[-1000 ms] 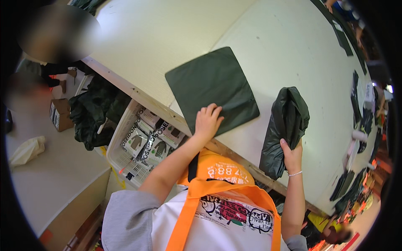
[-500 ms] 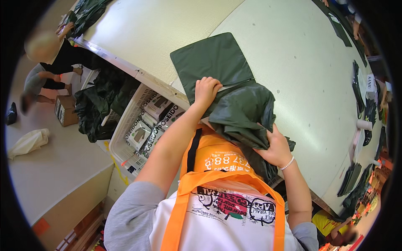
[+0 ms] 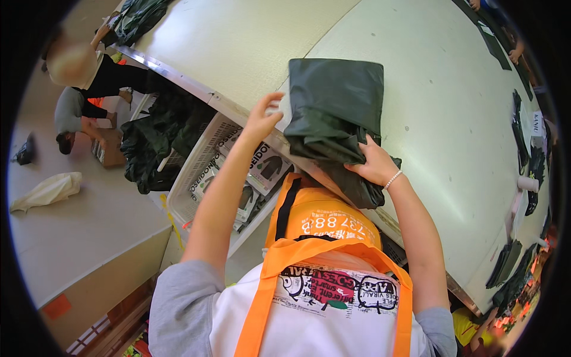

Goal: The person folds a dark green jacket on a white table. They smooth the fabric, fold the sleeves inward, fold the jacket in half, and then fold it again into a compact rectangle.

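Note:
A dark green waterproof garment point(image 3: 336, 89) lies folded into a rough square on the pale table point(image 3: 443, 154). Its upper part is flat, and its lower part is bunched up and hangs over the edge near my apron. My right hand point(image 3: 377, 165), with a beaded bracelet at the wrist, grips the bunched cloth at its lower right. To the left of the garment, my left hand point(image 3: 262, 119) is raised off it with fingers apart and nothing in them.
Below the table edge stands a white plastic basket point(image 3: 196, 156) of packaged garments. Beside it is a heap of dark green cloth point(image 3: 156, 140). At left, one person point(image 3: 71, 116) bends over a cardboard box, and another stands near. A tape roll point(image 3: 527, 183) and dark garments point(image 3: 504, 265) lie at right.
My left hand has let go of the garment and moved off to the left. The garment's flat part has turned upright and been folded smaller. My right hand keeps hold of the bunched cloth.

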The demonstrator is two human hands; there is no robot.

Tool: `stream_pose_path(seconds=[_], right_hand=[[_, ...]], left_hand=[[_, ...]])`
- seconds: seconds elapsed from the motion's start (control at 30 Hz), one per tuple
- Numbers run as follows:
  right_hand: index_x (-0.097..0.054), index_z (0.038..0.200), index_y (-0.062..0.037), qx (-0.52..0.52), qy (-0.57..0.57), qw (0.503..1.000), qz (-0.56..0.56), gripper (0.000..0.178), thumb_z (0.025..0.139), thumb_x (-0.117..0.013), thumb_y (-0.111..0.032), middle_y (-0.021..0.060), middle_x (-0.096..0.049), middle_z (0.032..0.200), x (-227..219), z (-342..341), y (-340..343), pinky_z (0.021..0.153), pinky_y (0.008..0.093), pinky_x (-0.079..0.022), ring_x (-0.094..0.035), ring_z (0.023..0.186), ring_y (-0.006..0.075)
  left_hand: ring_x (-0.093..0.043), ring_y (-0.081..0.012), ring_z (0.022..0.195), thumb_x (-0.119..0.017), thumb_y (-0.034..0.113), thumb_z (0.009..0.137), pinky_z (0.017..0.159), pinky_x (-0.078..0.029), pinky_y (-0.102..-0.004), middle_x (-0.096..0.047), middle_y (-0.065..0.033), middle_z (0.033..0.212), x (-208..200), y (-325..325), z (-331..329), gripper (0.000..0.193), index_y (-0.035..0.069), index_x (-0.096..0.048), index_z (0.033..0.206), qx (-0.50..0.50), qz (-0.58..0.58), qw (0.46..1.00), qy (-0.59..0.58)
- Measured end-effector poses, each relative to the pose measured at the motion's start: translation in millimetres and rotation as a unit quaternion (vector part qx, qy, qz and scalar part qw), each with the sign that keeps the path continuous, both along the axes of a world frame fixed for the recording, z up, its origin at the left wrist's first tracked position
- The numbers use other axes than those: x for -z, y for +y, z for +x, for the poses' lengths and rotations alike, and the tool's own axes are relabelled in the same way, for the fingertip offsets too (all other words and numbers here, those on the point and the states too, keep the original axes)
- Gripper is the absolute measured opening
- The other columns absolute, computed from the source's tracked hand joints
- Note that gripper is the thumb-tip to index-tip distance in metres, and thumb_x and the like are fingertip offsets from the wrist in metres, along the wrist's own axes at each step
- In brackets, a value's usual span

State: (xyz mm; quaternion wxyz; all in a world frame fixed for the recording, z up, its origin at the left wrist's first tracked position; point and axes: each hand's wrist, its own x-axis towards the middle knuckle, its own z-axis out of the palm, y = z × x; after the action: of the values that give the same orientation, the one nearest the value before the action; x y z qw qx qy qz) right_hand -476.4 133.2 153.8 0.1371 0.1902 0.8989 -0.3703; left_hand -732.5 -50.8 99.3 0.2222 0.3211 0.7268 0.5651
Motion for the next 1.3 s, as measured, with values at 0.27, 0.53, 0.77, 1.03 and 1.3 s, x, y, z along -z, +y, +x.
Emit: stream_pose_path(seconds=[0.27, 0.53, 0.77, 1.03, 1.3], right_hand=[[-0.057, 0.116, 0.002, 0.034, -0.004, 0.999, 0.034, 0.059, 0.079, -0.063, -0.043, 0.0317, -0.04, 0.128, 6, -15, 10, 0.094, 0.0418, -0.044, -0.054, 0.105, 0.0422], [-0.057, 0.115, 0.0038, 0.032, -0.057, 0.988, 0.137, 0.055, 0.082, -0.061, -0.04, 0.0306, -0.045, 0.122, -7, -3, 15, 0.087, 0.0428, -0.048, -0.058, 0.098, 0.0416], [-0.065, 0.091, 0.0023, 0.053, -0.027, 0.983, 0.173, 0.036, 0.083, -0.056, -0.032, 0.0304, -0.059, 0.104, 2, -14, 25, 0.077, 0.0453, -0.051, -0.062, 0.087, 0.0421], [-0.066, 0.085, -0.0014, 0.013, 0.002, 0.962, 0.272, 0.024, 0.067, -0.064, -0.018, 0.0204, -0.066, 0.088, 5, -9, -13, 0.071, 0.0394, -0.053, -0.065, 0.08, 0.0326], [-0.061, 0.102, -0.0038, 0.044, 0.242, 0.956, 0.157, 0.03, 0.075, -0.06, -0.016, 0.0153, -0.063, 0.102, 36, -5, -21, 0.081, 0.0373, -0.048, -0.06, 0.096, 0.0299]], left_hand=[[-0.062, -0.0163, 0.075, -0.065, 0.017, 0.078, 0.069, -0.05, -0.0304, -0.065, -0.0098, 0.079, -39, 12, 45, 0.028, -0.006, -0.063, 0.094, 0.101, -0.248, 0.958, -0.106], [-0.064, -0.0165, 0.061, -0.058, 0.013, 0.086, 0.055, -0.048, -0.0257, -0.066, -0.009, 0.069, -14, 31, 30, 0.016, -0.001, -0.065, 0.084, 0.059, -0.242, 0.949, -0.194], [-0.062, -0.0375, 0.066, -0.057, 0.019, 0.078, 0.061, -0.049, -0.0463, -0.062, -0.0176, 0.068, -48, 27, 182, 0.015, 0.005, -0.061, 0.073, 0.331, -0.168, 0.888, 0.271], [-0.062, -0.0318, 0.086, -0.074, 0.04, 0.068, 0.07, -0.052, -0.0379, -0.063, -0.0132, 0.089, -123, 119, 130, 0.044, 0.004, -0.056, 0.087, 0.139, -0.128, 0.899, 0.395], [-0.066, -0.0249, 0.068, -0.065, 0.013, 0.064, 0.054, -0.051, -0.0322, -0.067, -0.0089, 0.07, -67, 95, 186, 0.005, 0.011, -0.068, 0.062, 0.378, -0.16, 0.799, 0.44]])
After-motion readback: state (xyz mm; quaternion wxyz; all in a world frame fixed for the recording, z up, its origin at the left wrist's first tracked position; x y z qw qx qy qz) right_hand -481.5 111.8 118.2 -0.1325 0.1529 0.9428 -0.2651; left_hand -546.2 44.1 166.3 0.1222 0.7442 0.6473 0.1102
